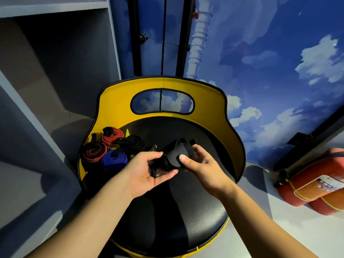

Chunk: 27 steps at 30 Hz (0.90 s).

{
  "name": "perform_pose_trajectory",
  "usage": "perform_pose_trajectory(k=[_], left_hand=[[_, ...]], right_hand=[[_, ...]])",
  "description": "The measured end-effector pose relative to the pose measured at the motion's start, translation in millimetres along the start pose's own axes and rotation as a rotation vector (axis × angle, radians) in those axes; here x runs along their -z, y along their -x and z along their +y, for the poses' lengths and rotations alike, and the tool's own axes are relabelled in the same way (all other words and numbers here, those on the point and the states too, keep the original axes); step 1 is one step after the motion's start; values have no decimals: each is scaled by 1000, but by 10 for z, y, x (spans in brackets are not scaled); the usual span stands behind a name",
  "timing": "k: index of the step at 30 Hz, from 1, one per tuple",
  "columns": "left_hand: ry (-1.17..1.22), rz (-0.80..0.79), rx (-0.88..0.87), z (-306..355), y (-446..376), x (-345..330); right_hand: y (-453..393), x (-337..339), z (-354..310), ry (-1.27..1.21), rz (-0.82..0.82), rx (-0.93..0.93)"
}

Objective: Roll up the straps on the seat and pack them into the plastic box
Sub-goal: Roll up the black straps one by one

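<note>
Straps — four rolled (pixel 104 149) at seat (pixel 186 211) left; our hands (pixel 147 170) (pixel 201 164) pinch a black one (pixel 172 157) mid-roll — no box visible.

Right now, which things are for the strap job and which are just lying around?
For the job: black strap held by left hand and right hand; rolled straps; seat.
Just around: fire extinguishers; shelves.

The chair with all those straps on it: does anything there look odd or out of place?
Nothing looks damaged or spilled. Rolled straps sit in a loose pile on the seat's left side. Oddest are two red fire extinguishers lying on the floor, tied with yellow cord.
</note>
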<state>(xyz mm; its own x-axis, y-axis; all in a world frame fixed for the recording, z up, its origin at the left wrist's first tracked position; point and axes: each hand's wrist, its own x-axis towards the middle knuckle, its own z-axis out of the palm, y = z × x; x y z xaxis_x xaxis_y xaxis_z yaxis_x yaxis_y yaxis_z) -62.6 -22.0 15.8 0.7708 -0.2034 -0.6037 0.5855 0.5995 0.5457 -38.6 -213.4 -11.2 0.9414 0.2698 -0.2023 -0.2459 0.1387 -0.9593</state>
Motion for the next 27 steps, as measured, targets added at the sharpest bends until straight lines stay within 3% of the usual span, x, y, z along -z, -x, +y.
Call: perform_pose_trajectory(k=[3,7,14,23,27], left_hand=[[-188,-22,-45,26,18,-30],[-446,-15,-302,-72,-29,-46],[-436,3,-482,-107,-51,-52],[-395,40,-509,-192,-107,-36],[-187,-12,-435,-252,-174,-44]], right_hand=[[44,-33,-52,-34,26,90],[48,-58,-54,-105,51,109],[101,-27,-120,56,20,90],[102,-55,-85,36,38,168],[84,-128,-11,-41,122,87]])
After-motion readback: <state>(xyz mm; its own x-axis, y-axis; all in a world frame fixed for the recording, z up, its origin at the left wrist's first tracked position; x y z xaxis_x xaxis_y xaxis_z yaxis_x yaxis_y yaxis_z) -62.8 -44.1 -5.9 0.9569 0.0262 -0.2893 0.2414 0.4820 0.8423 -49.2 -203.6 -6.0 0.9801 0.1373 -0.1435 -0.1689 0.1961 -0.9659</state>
